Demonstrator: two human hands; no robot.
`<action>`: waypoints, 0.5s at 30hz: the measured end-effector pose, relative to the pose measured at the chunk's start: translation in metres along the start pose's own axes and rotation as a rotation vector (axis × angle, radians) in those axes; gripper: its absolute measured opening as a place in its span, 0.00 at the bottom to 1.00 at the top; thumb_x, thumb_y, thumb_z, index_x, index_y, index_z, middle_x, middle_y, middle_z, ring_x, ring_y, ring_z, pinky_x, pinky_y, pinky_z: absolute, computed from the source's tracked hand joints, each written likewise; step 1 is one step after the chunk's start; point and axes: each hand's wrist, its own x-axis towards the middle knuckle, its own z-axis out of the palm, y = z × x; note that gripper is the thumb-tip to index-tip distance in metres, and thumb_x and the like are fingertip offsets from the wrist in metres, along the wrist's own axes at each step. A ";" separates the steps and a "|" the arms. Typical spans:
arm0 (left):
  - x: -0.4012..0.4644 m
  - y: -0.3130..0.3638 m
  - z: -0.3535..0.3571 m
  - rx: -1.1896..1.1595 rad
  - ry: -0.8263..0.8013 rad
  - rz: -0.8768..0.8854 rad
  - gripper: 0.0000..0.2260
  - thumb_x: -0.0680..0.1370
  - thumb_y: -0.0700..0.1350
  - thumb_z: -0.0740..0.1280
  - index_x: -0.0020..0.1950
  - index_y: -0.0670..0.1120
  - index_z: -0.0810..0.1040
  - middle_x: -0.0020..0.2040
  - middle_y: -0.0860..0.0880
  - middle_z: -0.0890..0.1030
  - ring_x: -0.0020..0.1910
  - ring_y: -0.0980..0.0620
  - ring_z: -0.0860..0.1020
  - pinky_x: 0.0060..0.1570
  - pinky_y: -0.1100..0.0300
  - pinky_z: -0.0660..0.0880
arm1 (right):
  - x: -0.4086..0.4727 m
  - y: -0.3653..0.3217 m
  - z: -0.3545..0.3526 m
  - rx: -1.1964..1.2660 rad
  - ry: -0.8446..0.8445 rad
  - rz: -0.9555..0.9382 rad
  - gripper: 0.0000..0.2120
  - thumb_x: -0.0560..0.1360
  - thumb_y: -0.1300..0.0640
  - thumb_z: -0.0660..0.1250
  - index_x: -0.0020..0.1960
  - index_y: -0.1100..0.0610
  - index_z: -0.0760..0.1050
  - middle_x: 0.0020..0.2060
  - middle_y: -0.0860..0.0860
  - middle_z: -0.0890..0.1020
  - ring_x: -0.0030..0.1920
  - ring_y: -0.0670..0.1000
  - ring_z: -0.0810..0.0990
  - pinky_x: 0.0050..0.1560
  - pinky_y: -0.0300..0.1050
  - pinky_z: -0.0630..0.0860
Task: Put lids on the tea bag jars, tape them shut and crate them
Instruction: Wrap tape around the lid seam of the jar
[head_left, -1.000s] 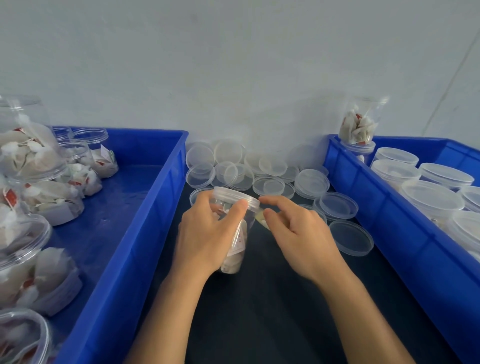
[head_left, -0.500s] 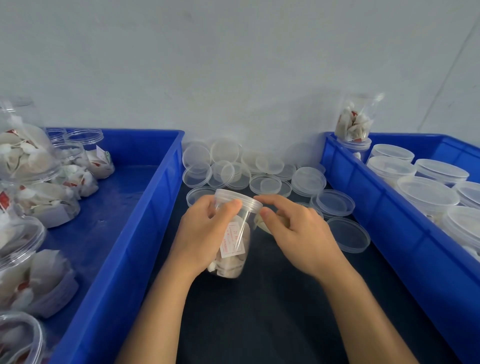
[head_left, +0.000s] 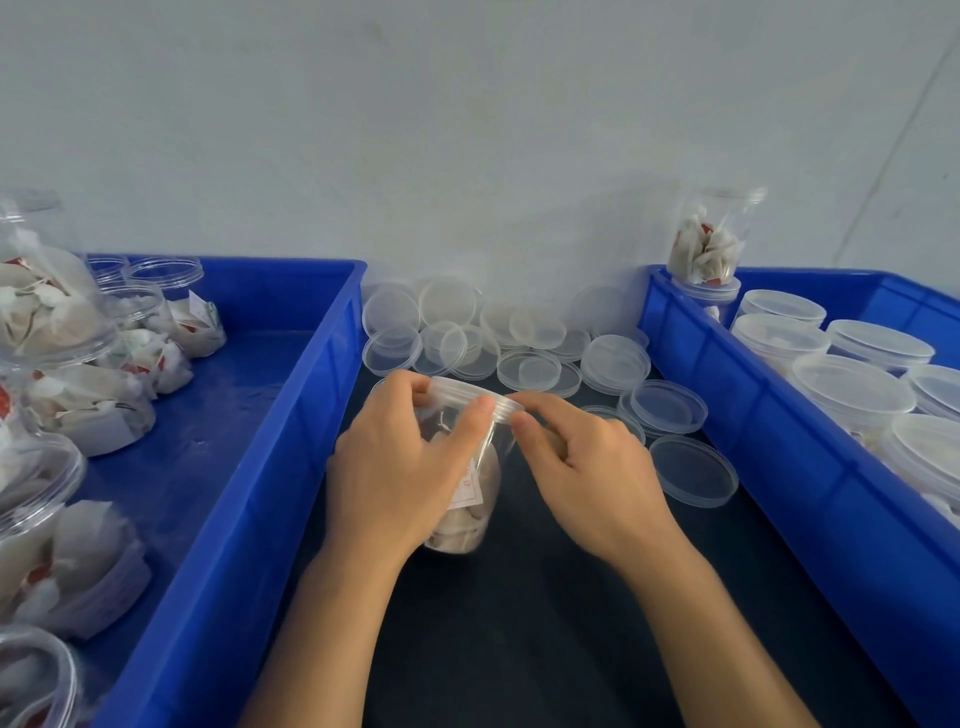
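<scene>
A clear jar (head_left: 470, 519) of tea bags stands tilted on the dark table between two blue crates. A clear lid (head_left: 467, 389) sits on top of it. My left hand (head_left: 395, 467) grips the jar's upper part, with the thumb pressed against the lid's rim. My right hand (head_left: 587, 478) meets the rim from the right with thumb and forefinger pinched together. Its other fingers curl round a small tan thing that looks like a tape roll (head_left: 557, 441). The tape itself is too clear to make out.
Several loose lids (head_left: 524, 369) lie piled behind the jar by the wall. The left crate (head_left: 249, 519) holds open jars of tea bags (head_left: 78, 410). The right crate (head_left: 753, 415) holds lidded jars (head_left: 852, 389), with one jar (head_left: 711, 244) upturned at its back corner.
The jar has turned a little in my left hand. My right thumb and forefinger have come up to the lid's rim beside my left thumb.
</scene>
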 end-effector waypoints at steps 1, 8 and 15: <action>-0.001 0.002 0.001 0.010 0.017 0.005 0.25 0.71 0.77 0.58 0.57 0.62 0.73 0.53 0.62 0.81 0.50 0.62 0.80 0.46 0.56 0.77 | -0.001 -0.003 0.001 -0.011 0.026 -0.006 0.18 0.82 0.36 0.53 0.66 0.35 0.76 0.29 0.40 0.77 0.42 0.51 0.80 0.50 0.54 0.78; -0.001 0.005 0.010 -0.176 -0.045 -0.019 0.20 0.70 0.79 0.61 0.54 0.70 0.67 0.52 0.70 0.79 0.48 0.67 0.80 0.49 0.54 0.81 | -0.004 -0.007 0.002 -0.010 0.049 -0.033 0.19 0.83 0.41 0.54 0.71 0.38 0.73 0.28 0.41 0.73 0.38 0.52 0.79 0.46 0.55 0.78; 0.003 -0.006 0.010 -0.253 0.004 -0.080 0.25 0.70 0.78 0.62 0.56 0.62 0.73 0.52 0.67 0.80 0.49 0.65 0.80 0.54 0.46 0.81 | 0.001 0.001 0.000 0.043 -0.026 -0.021 0.17 0.84 0.46 0.57 0.71 0.33 0.71 0.29 0.39 0.77 0.36 0.47 0.76 0.40 0.46 0.68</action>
